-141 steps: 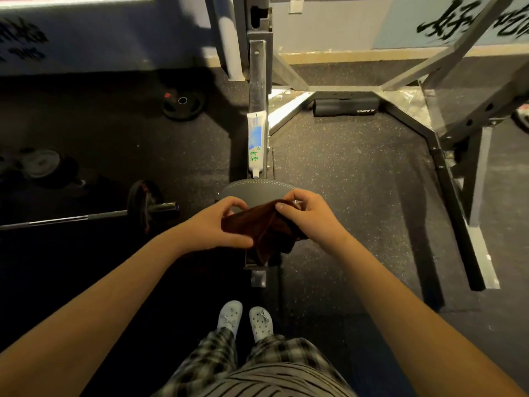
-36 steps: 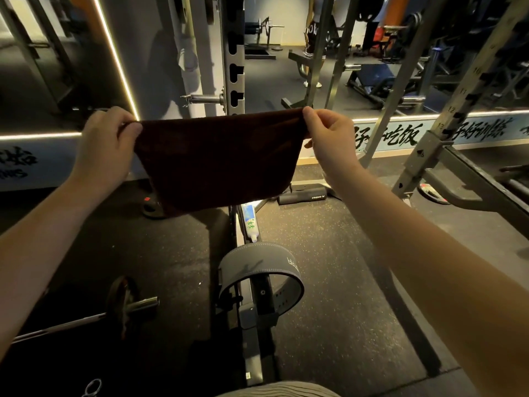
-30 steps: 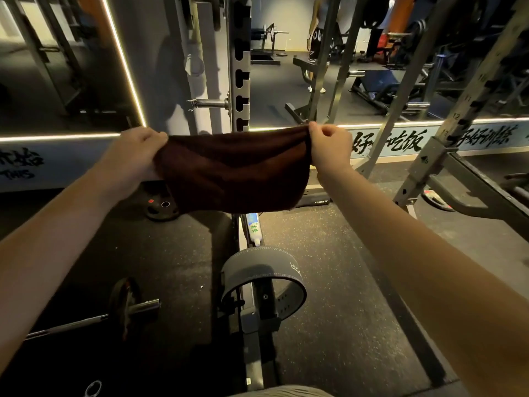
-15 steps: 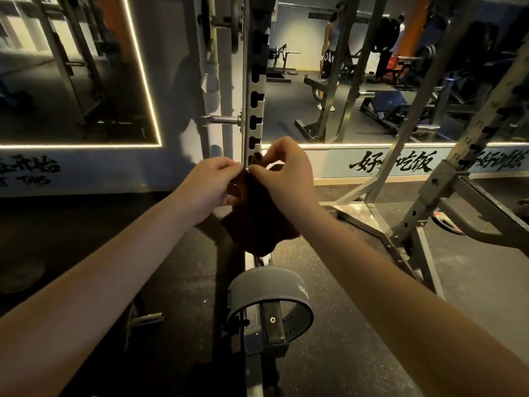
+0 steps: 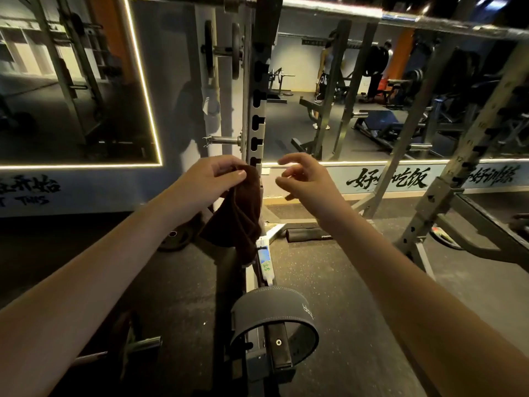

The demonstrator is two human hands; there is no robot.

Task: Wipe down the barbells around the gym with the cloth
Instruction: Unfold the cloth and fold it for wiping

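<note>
A dark brown cloth (image 5: 237,216) hangs folded from my left hand (image 5: 213,174), which pinches its top edge in front of the rack upright. My right hand (image 5: 300,174) hovers just to the right of it with loosely curled fingers and holds nothing. A steel barbell (image 5: 400,20) lies across the rack at the top of the view, above both hands. A second barbell (image 5: 137,346) with a dark plate lies on the floor at lower left, partly hidden by my left forearm.
The black rack upright (image 5: 257,110) stands right behind the cloth. A grey lifting belt (image 5: 274,313) wraps the rack's floor beam, with a white tube (image 5: 265,265) beyond it. A mirror (image 5: 372,96) shows people and machines. A slanted rack frame (image 5: 446,202) stands at right.
My right hand has let go of the cloth and moved right. The cloth, earlier spread between both hands, now hangs folded from my left hand. The view has tilted up, showing the racked barbell.
</note>
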